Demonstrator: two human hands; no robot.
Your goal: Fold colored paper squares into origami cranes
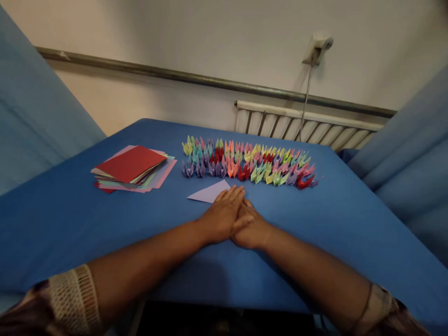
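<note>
My left hand lies flat, fingers stretched out, on top of my right hand in the middle of the blue table. Both press down on a pale lilac sheet of paper, folded to a triangle, whose left part sticks out from under the fingertips. My right hand is mostly covered, and its visible fingers also lie flat. Just beyond the hands stand several rows of small coloured paper cranes.
A stack of coloured square papers with a red sheet on top lies at the left of the table. Blue cloth hangs at both sides. Behind the table are a wall rail, a white bed rail and a wall socket with a cable.
</note>
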